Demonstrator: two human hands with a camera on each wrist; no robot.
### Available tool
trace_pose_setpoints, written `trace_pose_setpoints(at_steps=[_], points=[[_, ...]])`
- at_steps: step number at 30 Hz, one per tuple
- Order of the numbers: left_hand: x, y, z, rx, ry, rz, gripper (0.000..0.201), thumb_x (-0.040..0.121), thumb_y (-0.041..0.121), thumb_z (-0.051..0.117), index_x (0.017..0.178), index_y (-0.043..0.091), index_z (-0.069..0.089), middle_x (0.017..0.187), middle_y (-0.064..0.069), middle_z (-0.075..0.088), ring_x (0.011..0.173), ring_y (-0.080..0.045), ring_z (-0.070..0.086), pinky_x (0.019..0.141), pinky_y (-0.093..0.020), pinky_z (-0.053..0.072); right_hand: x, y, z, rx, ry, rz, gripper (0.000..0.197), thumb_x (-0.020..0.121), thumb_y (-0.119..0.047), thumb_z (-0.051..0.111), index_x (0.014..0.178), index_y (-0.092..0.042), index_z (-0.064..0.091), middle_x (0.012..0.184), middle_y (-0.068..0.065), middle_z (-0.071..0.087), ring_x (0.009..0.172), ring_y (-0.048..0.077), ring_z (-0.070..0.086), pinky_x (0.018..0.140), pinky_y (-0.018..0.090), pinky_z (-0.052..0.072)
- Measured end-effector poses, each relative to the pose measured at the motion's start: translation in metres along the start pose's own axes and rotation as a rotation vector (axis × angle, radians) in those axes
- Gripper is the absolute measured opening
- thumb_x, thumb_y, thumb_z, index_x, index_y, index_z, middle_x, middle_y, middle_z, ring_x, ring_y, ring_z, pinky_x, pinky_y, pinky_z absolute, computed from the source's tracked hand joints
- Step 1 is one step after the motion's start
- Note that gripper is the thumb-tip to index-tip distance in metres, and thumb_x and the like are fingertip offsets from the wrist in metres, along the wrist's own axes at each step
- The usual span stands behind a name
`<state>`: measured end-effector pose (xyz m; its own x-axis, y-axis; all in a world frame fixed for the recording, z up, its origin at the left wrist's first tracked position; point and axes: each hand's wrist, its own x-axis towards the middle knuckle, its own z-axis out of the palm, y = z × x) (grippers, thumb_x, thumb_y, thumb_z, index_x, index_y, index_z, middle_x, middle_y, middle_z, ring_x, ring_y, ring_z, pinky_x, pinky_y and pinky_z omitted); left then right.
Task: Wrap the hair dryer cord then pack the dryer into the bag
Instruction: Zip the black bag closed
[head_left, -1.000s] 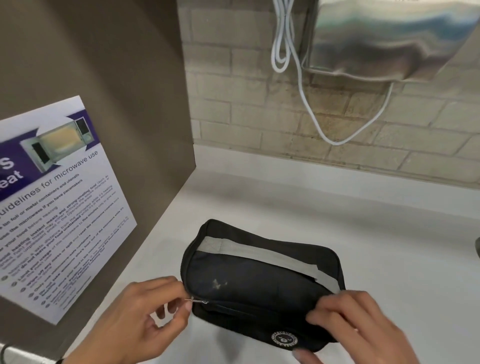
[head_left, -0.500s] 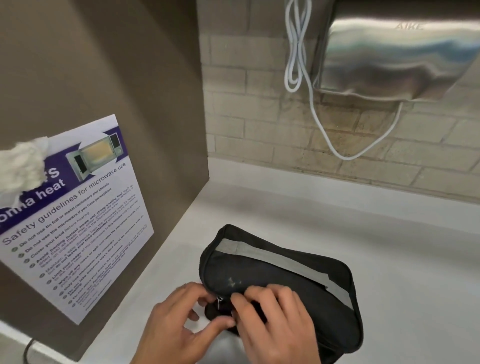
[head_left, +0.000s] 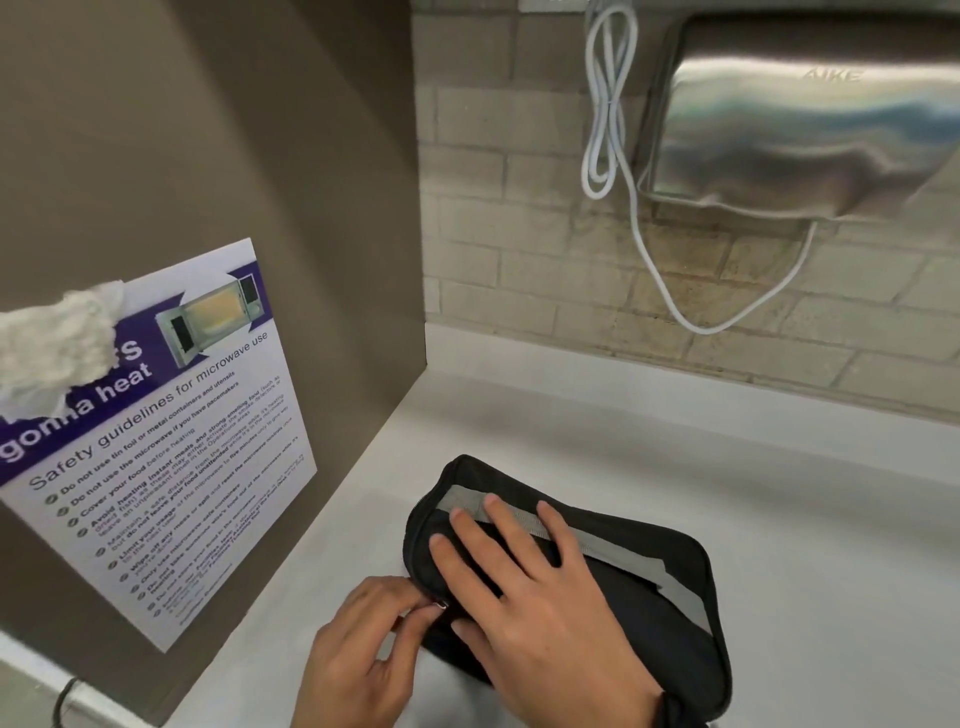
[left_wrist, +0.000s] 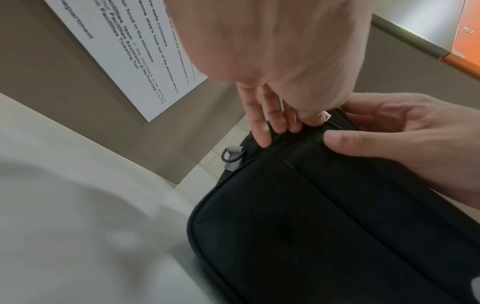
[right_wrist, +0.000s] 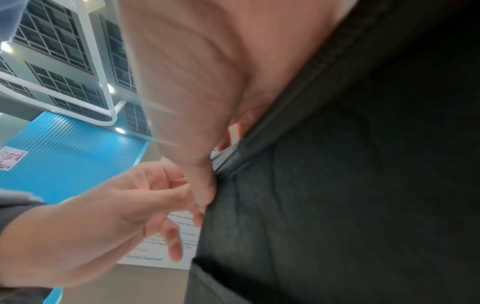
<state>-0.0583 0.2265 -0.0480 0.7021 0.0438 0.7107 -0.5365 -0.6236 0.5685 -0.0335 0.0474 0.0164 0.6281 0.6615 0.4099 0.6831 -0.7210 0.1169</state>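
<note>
On the counter: the bag (head_left: 613, 587) lies on its side on the white counter (head_left: 779, 493), near the corner where the brown panel (head_left: 208, 156) meets the brick wall (head_left: 519, 234).
Dryer: no hair dryer or cord shows in any view; whether it is already inside the bag cannot be told.
Left hand (head_left: 363, 654): thumb and forefinger pinch the small metal zip pull (head_left: 441, 604) at the bag's near-left corner; the other fingers hang loosely curled beside it.
Right hand (head_left: 540, 608): laid flat on the bag's upper side, fingers straight and spread, grasping nothing; the thumb presses just beside the pull.
Why so: the flat hand likely pins the soft bag so that the zip runs instead of dragging the fabric along.
Zip: in the left wrist view a short run of teeth (left_wrist: 335, 123) shows by the pull; how far it is open cannot be told.
Strap: a grey band (head_left: 613, 545) crosses the bag's top, partly under the right fingers.
Around: a microwave safety poster (head_left: 171, 457) on the panel, a steel hand dryer (head_left: 810, 130) on the wall with a white cable (head_left: 649, 249) hanging below.
</note>
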Motion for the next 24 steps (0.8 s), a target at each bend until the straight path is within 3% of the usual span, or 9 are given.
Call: trace_pose_setpoints(at_steps=[3, 9, 13, 15, 18, 20, 22, 24], points=[[0.004, -0.004, -0.005, -0.025, 0.003, 0.037, 0.037, 0.096, 0.034, 0.057, 0.077, 0.007, 0.073, 0.083, 0.014, 0.062, 0.075, -0.008, 0.057, 0.067, -0.018, 0.049, -0.001, 0.002, -0.001, 0.003, -0.007, 0.001, 0.050, 0.084, -0.046, 0.052, 0.129, -0.025, 0.060, 0.135, -0.001, 0.064, 0.129, 0.025, 0.055, 0.094, 0.055, 0.050], [0.007, -0.007, -0.008, -0.135, 0.030, -0.051, 0.031, 0.095, 0.039, 0.058, 0.081, 0.013, 0.069, 0.089, 0.016, 0.063, 0.084, -0.012, 0.063, 0.068, -0.023, 0.054, -0.006, 0.001, 0.003, -0.040, 0.061, 0.007, 0.044, 0.086, -0.041, 0.055, 0.125, -0.022, 0.065, 0.132, 0.000, 0.066, 0.125, 0.028, 0.046, 0.087, 0.052, 0.053], [0.008, -0.007, -0.009, -0.209, 0.040, -0.214, 0.021, 0.092, 0.048, 0.056, 0.084, 0.031, 0.065, 0.108, 0.015, 0.068, 0.098, -0.015, 0.067, 0.076, -0.024, 0.057, -0.008, 0.000, 0.003, -0.059, 0.075, 0.001, 0.041, 0.084, -0.038, 0.059, 0.121, -0.022, 0.067, 0.130, 0.000, 0.067, 0.122, 0.028, 0.051, 0.087, 0.051, 0.052], [0.009, -0.013, -0.010, -0.245, 0.053, -0.285, 0.009, 0.087, 0.042, 0.060, 0.086, 0.034, 0.065, 0.112, 0.015, 0.068, 0.100, -0.017, 0.069, 0.078, -0.029, 0.059, -0.010, 0.000, 0.004, -0.073, 0.083, -0.012, 0.039, 0.082, -0.037, 0.061, 0.118, -0.023, 0.068, 0.128, -0.001, 0.068, 0.119, 0.029, 0.059, 0.088, 0.050, 0.047], [0.014, -0.020, -0.010, -0.299, 0.028, -0.349, 0.007, 0.085, 0.037, 0.061, 0.087, 0.033, 0.066, 0.114, 0.014, 0.069, 0.106, -0.019, 0.069, 0.084, -0.026, 0.058, -0.011, -0.001, 0.006, -0.067, 0.106, -0.030, 0.036, 0.081, -0.036, 0.063, 0.113, -0.024, 0.071, 0.123, -0.002, 0.071, 0.113, 0.028, 0.066, 0.087, 0.048, 0.051], [0.018, -0.021, -0.008, -0.424, -0.022, -0.420, 0.012, 0.084, 0.037, 0.062, 0.087, 0.026, 0.066, 0.122, 0.010, 0.068, 0.118, -0.019, 0.064, 0.096, -0.028, 0.054, -0.011, 0.000, 0.006, -0.043, 0.105, -0.027, 0.035, 0.081, -0.036, 0.061, 0.112, -0.024, 0.072, 0.122, -0.003, 0.071, 0.113, 0.028, 0.065, 0.085, 0.048, 0.054], [0.020, -0.021, -0.008, -0.539, -0.092, -0.473, 0.015, 0.085, 0.035, 0.063, 0.088, 0.020, 0.064, 0.131, 0.005, 0.066, 0.127, -0.018, 0.059, 0.106, -0.035, 0.048, -0.012, 0.002, 0.004, -0.013, 0.114, -0.022, 0.035, 0.081, -0.036, 0.059, 0.111, -0.024, 0.072, 0.123, -0.003, 0.071, 0.114, 0.027, 0.064, 0.087, 0.048, 0.049], [0.022, -0.021, -0.008, -0.588, -0.137, -0.497, 0.011, 0.091, 0.027, 0.064, 0.087, 0.017, 0.063, 0.131, 0.004, 0.066, 0.129, -0.018, 0.058, 0.108, -0.041, 0.045, -0.011, 0.000, 0.002, -0.015, 0.130, -0.018, 0.035, 0.078, -0.035, 0.060, 0.108, -0.023, 0.074, 0.120, -0.002, 0.072, 0.112, 0.029, 0.066, 0.089, 0.049, 0.041]])
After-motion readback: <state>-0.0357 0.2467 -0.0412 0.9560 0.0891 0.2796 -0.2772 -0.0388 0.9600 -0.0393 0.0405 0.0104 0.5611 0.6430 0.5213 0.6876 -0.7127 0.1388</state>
